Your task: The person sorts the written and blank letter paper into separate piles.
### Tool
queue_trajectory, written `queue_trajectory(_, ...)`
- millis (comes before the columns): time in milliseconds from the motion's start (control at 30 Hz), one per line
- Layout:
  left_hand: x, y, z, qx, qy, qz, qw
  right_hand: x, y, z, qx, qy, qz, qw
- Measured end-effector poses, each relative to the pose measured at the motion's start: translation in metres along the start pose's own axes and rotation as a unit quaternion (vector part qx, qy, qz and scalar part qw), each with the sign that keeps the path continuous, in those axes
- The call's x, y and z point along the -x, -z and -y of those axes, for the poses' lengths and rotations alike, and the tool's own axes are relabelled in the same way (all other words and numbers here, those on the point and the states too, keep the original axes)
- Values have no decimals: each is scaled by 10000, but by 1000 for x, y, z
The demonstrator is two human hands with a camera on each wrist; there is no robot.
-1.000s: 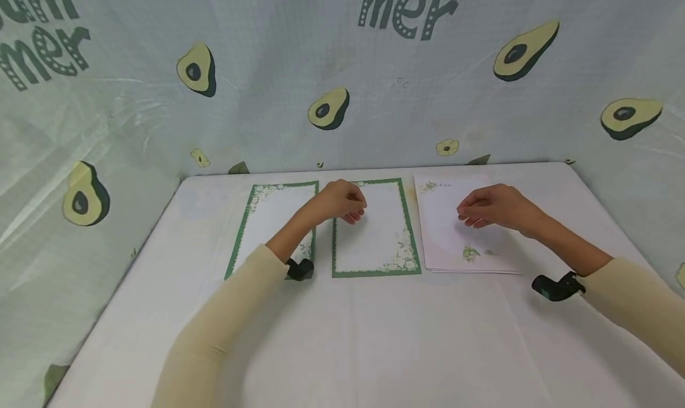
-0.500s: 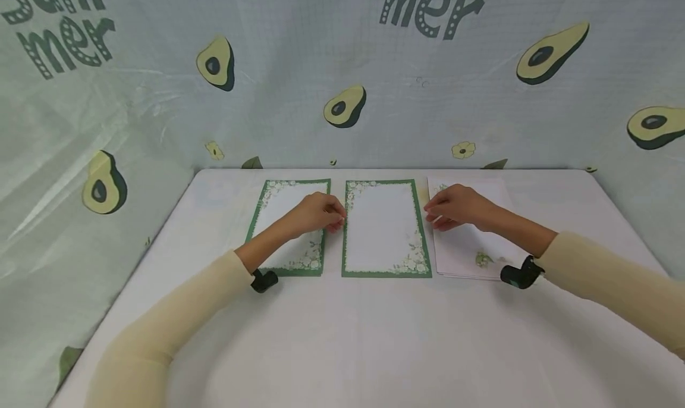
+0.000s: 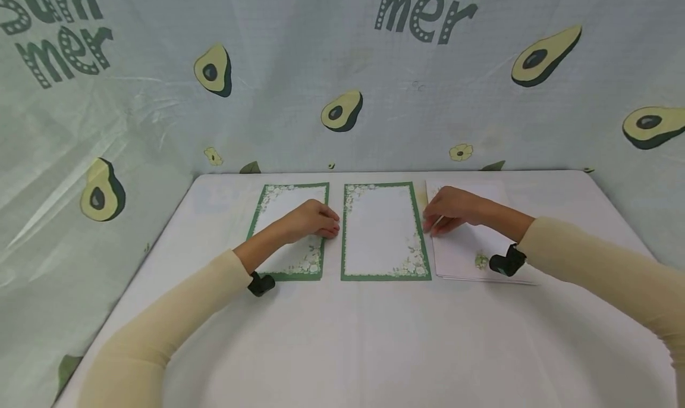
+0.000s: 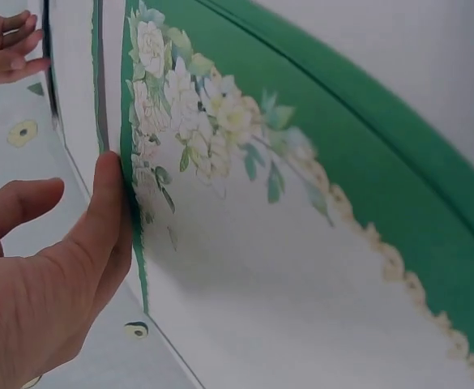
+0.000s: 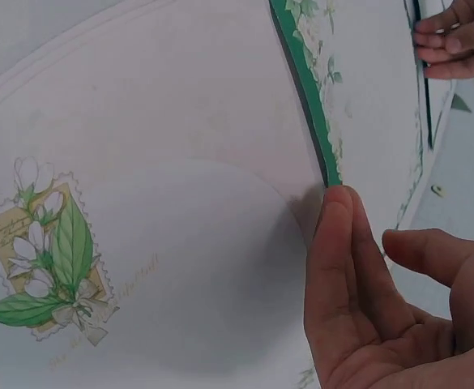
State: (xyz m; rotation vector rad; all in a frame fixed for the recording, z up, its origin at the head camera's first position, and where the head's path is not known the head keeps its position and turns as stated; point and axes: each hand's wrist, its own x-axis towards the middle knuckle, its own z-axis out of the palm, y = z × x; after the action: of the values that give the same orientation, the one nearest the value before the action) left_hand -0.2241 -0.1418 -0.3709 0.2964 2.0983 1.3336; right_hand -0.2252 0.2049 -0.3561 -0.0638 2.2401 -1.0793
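Three portrait paper piles or sheets lie in a row on the table. The left stationery sheets (image 3: 283,259) and the middle stationery sheet (image 3: 381,232) have green borders with white flowers; the right stack (image 3: 455,259) is pale pink with small plant prints. My left hand (image 3: 312,220) is at the right edge of the left sheets, its fingertips against that edge and its thumb apart in the left wrist view. My right hand (image 3: 453,209) reaches over the pink stack. In the right wrist view its fingertips (image 5: 339,203) are right at the middle sheet's right edge, thumb spread away.
A white cloth covers the table (image 3: 342,342). Behind and to the left hangs a pale curtain (image 3: 278,45) printed with avocados and lettering. Narrow gaps separate the three paper piles. A black wrist camera (image 3: 260,283) sits under the left cuff, another (image 3: 507,261) under the right.
My left hand has moved left off the middle sheet to the left sheets' edge. My right hand has moved left across the pink stack to the middle sheet's edge. Both have lowered slightly.
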Motion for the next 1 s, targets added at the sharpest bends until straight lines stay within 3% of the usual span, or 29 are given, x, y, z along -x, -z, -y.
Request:
queue_trajectory(167, -2, -2, -3, 459, 91, 128, 9988, -2, -2, 0, -478, -284, 102, 9984)
queue_trajectory(300, -4, -3, -2, 859, 271, 168, 9958, -2, -4, -1, -651, -212, 112, 9976)
queue_trajectory(600, -6, -2, 1, 1299, 249, -143, 9911, 1, -5, -2, -449, 531, -188, 9974)
queue_trajectory(1000, -8, -10, -3, 1613, 213, -773, 9836, -11, -21, -7, -684, 640, -572, 9940)
